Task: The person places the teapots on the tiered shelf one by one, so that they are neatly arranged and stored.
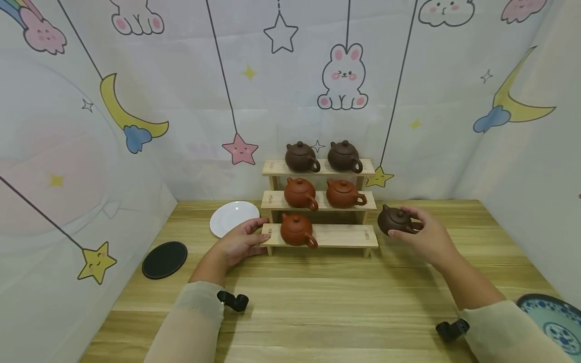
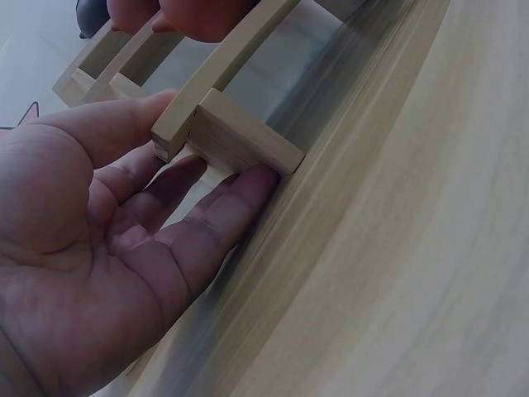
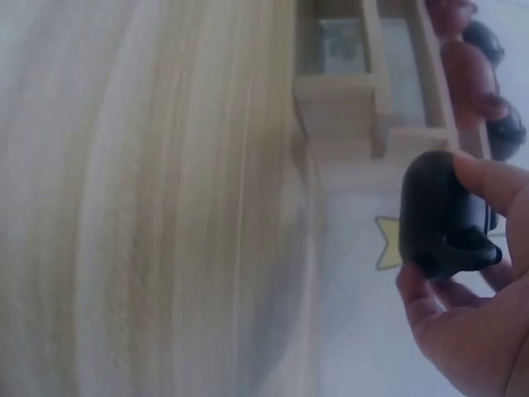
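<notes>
My right hand holds a small dark brown teapot just right of the wooden three-step display stand. In the right wrist view, thumb and fingers grip the teapot around its sides, above the table. At the stand's left end, my left hand grips the lowest step; the left wrist view has the thumb on the board's end and fingertips against its leg. Two dark brown teapots sit on the top step, two reddish-brown ones on the middle, and one reddish-brown teapot on the lowest step's left part.
Behind the left hand lies a white plate. A black round coaster is at the table's left edge, and a blue-patterned plate at the near right corner. Printed cloth encloses the table's back and sides.
</notes>
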`<action>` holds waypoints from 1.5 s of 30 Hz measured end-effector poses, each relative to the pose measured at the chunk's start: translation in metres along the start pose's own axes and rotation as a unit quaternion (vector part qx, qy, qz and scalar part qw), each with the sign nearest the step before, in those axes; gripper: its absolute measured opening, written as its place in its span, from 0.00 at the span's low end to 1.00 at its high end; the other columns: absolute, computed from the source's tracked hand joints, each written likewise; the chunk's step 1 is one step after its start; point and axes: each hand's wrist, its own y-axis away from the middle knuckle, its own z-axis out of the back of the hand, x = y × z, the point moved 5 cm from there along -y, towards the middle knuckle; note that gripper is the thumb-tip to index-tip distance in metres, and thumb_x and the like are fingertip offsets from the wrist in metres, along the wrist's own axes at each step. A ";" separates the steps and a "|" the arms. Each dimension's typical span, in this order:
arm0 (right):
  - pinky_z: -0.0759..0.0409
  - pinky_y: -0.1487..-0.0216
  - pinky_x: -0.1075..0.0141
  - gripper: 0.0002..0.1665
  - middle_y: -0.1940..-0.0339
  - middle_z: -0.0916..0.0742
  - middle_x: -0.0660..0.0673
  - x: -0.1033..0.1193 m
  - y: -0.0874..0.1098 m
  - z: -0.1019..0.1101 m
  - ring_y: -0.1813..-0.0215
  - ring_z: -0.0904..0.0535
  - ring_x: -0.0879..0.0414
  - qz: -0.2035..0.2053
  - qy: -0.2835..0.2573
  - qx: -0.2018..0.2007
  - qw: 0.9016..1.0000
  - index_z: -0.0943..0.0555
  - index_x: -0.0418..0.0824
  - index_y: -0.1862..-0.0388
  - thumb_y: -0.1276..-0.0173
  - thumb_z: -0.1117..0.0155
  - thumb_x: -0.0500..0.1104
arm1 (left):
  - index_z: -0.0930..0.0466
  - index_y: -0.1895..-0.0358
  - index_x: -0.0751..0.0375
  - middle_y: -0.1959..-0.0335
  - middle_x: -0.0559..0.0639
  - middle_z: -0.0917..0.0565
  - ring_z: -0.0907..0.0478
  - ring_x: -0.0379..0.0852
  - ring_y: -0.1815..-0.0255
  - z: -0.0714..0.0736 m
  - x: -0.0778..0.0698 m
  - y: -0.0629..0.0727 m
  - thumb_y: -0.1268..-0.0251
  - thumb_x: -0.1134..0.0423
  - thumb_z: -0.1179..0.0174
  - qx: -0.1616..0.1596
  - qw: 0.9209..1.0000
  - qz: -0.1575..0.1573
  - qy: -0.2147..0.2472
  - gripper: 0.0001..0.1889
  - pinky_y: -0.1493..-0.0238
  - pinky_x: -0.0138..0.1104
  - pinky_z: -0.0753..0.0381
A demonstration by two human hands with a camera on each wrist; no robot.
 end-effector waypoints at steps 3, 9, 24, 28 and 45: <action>0.16 0.38 0.54 0.58 0.20 0.25 0.31 0.007 0.009 -0.004 0.23 0.25 0.32 0.007 -0.004 0.006 1.000 0.36 0.46 0.14 0.34 0.21 0.65 | 0.46 0.13 0.57 0.13 0.59 0.41 0.24 0.51 0.28 0.000 0.000 0.000 0.18 0.68 0.43 0.000 1.000 0.000 0.001 0.36 0.31 0.50 0.15; 0.15 0.38 0.53 0.55 0.21 0.24 0.33 0.022 0.020 -0.017 0.24 0.24 0.33 0.021 -0.017 0.020 0.999 0.34 0.47 0.15 0.34 0.20 0.62 | 0.46 0.14 0.58 0.13 0.60 0.42 0.24 0.51 0.27 0.000 0.000 0.000 0.17 0.67 0.43 -0.001 1.000 -0.001 -0.001 0.36 0.30 0.50 0.15; 0.15 0.37 0.51 0.50 0.26 0.20 0.35 0.051 0.015 -0.059 0.26 0.22 0.36 0.043 -0.037 0.042 0.998 0.29 0.51 0.19 0.36 0.18 0.58 | 0.45 0.14 0.57 0.13 0.58 0.42 0.25 0.52 0.26 0.000 0.001 -0.002 0.18 0.68 0.43 -0.001 1.000 0.001 0.000 0.36 0.30 0.50 0.15; 0.16 0.36 0.48 0.50 0.26 0.20 0.36 0.058 0.011 -0.067 0.26 0.22 0.36 0.051 -0.028 0.047 0.997 0.29 0.51 0.19 0.36 0.18 0.59 | 0.46 0.13 0.58 0.12 0.60 0.42 0.25 0.52 0.26 0.001 0.001 -0.001 0.17 0.67 0.43 0.001 1.000 -0.003 -0.003 0.36 0.30 0.51 0.16; 0.25 0.26 0.38 0.49 0.20 0.24 0.38 0.068 -0.004 -0.088 0.21 0.29 0.36 0.036 -0.004 0.061 0.997 0.28 0.53 0.21 0.37 0.18 0.60 | 0.47 0.13 0.58 0.13 0.60 0.41 0.22 0.49 0.29 0.002 0.002 -0.002 0.17 0.65 0.43 0.006 1.000 -0.009 -0.011 0.36 0.29 0.51 0.16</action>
